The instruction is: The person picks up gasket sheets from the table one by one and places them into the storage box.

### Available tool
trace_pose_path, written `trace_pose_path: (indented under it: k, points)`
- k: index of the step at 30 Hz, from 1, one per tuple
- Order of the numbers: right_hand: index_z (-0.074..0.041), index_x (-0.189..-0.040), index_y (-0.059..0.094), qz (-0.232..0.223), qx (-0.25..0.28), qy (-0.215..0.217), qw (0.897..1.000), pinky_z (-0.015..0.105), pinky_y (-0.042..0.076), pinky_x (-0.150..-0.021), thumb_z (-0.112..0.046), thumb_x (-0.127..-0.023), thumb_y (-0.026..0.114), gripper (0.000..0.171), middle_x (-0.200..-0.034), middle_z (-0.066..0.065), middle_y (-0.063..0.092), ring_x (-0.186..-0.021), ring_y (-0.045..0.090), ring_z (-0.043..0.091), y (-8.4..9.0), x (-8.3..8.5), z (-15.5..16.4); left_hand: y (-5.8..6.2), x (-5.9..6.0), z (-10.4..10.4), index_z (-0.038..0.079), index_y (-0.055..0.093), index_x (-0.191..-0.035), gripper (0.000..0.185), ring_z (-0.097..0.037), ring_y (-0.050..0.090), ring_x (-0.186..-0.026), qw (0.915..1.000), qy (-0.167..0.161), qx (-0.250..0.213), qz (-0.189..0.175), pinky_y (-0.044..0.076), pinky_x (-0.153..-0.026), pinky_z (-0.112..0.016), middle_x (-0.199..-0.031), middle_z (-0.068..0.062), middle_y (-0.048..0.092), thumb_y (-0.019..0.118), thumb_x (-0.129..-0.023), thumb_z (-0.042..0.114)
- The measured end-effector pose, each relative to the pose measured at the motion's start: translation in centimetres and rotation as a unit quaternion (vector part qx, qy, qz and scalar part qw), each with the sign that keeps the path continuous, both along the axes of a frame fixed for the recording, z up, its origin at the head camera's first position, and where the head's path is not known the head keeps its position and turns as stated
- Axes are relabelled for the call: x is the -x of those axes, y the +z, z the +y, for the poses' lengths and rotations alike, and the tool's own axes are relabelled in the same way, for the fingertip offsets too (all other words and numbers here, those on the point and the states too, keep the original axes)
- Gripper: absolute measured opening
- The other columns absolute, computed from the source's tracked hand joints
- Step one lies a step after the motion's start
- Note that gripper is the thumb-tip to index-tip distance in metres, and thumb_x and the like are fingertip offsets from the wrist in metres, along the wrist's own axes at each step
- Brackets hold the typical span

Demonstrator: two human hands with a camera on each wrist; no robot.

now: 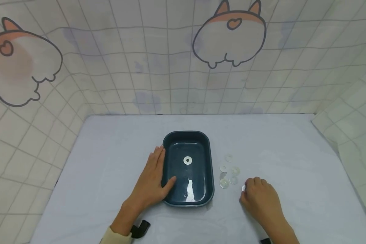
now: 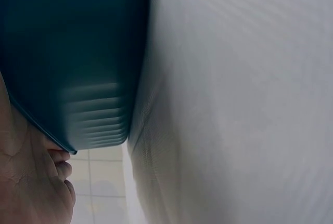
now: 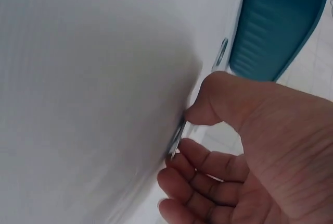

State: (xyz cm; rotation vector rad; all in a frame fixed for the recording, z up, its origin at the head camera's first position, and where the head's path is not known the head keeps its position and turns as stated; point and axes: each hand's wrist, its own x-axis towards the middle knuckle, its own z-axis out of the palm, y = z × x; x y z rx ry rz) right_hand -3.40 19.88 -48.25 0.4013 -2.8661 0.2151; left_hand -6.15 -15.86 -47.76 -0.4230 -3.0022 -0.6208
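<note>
A dark blue-green rectangular tray [image 1: 187, 193] sits upright on the table. Inside it lies one pale flat washer [image 1: 187, 160]. My left hand [image 1: 150, 176] rests along the tray's left rim with extended fingers, its thumb over the edge; the left wrist view shows the palm [image 2: 31, 177] beside the tray's outer wall [image 2: 73, 52]. To the right of the tray, my right hand [image 1: 260, 200] pinches a washer [image 3: 177, 138] between thumb and fingertips, at the cloth surface. Several shiny, pale washers [image 1: 224, 183] lie flat between the tray and my right hand.
A white cloth [image 1: 119, 145] covers the table. Fabric walls [image 1: 177, 84] with a grid and cartoon animal pattern stand at the back and both sides. Black straps or mounts [image 1: 140, 229] show at the wrists.
</note>
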Motion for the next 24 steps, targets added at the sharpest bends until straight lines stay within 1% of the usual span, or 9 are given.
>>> trace_pose_path:
  k: [4, 5, 9, 12, 15, 20, 24]
  points:
    - [0.001, -0.073, 0.064, -0.021, -0.004, -0.012, 1.0, 0.029, 0.039, -0.049, -0.002, -0.071, 0.076, 0.012, -0.063, 0.005, 0.052, -0.056, 0.042, 0.016, 0.16, -0.16, -0.28, 0.12, -0.05, 0.03, 0.006, 0.011, -0.171, 0.099, -0.026, 0.011, -0.169, 1.0, -0.002, -0.003, -0.004, 0.019, -0.137, -0.05, -0.181, -0.009, 0.011, 0.062, -0.098, 0.052]
    - [0.001, -0.074, 0.065, -0.025, -0.003, -0.015, 1.0, 0.029, 0.039, -0.049, -0.002, -0.071, 0.076, 0.012, -0.063, 0.005, 0.053, -0.056, 0.043, 0.016, 0.2, -0.19, -0.29, 0.15, -0.06, 0.04, 0.005, 0.011, -0.17, 0.1, -0.026, 0.011, -0.169, 1.0, -0.004, -0.003, -0.003, 0.019, -0.137, -0.05, -0.181, -0.01, 0.012, 0.062, -0.098, 0.052]
    - [0.002, -0.081, 0.07, -0.035, 0.011, -0.015, 0.999, 0.031, 0.046, -0.053, -0.005, -0.072, 0.077, 0.013, -0.07, 0.008, 0.061, -0.061, 0.052, 0.019, 0.25, -0.31, -0.05, 0.25, -0.1, 0.07, 0.005, 0.011, -0.17, 0.101, -0.025, 0.011, -0.169, 1.0, -0.005, -0.001, -0.004, 0.019, -0.137, -0.049, -0.181, -0.01, 0.011, 0.061, -0.098, 0.053]
    - [0.002, -0.086, 0.072, -0.029, 0.018, -0.007, 0.999, 0.034, 0.052, -0.058, -0.007, -0.075, 0.079, 0.016, -0.078, 0.011, 0.066, -0.067, 0.06, 0.022, 0.17, -0.47, 0.32, 0.31, -0.04, 0.12, 0.005, 0.011, -0.17, 0.1, -0.025, 0.01, -0.169, 1.0, -0.008, -0.004, -0.004, 0.018, -0.138, -0.049, -0.181, -0.009, 0.011, 0.061, -0.098, 0.054]
    - [0.001, -0.088, 0.072, -0.021, 0.015, -0.001, 1.0, 0.034, 0.052, -0.059, -0.009, -0.076, 0.08, 0.017, -0.081, 0.01, 0.067, -0.07, 0.061, 0.022, 0.04, -0.71, 0.6, 0.3, -0.04, 0.17, 0.005, 0.011, -0.17, 0.1, -0.025, 0.01, -0.169, 0.9999, -0.012, -0.006, -0.003, 0.019, -0.138, -0.049, -0.181, -0.01, 0.011, 0.061, -0.098, 0.053]
    - [0.0, -0.083, 0.069, -0.005, 0.004, -0.001, 1.0, 0.031, 0.044, -0.054, -0.007, -0.073, 0.08, 0.016, -0.074, 0.007, 0.062, -0.063, 0.053, 0.017, -0.15, -0.61, 0.35, 0.3, -0.06, 0.06, 0.006, 0.01, -0.171, 0.102, -0.025, 0.011, -0.169, 1.0, -0.009, 0.001, -0.004, 0.018, -0.138, -0.048, -0.181, -0.008, 0.007, 0.06, -0.097, 0.056]
    - [0.001, -0.078, 0.068, -0.012, 0.002, -0.012, 1.0, 0.028, 0.039, -0.05, -0.004, -0.071, 0.077, 0.013, -0.067, 0.006, 0.057, -0.057, 0.044, 0.015, 0.01, -0.31, -0.28, 0.23, -0.1, -0.12, 0.007, 0.008, -0.171, 0.104, -0.025, 0.009, -0.169, 0.9999, -0.006, 0.004, -0.009, 0.017, -0.138, -0.047, -0.181, -0.007, 0.005, 0.059, -0.098, 0.06]
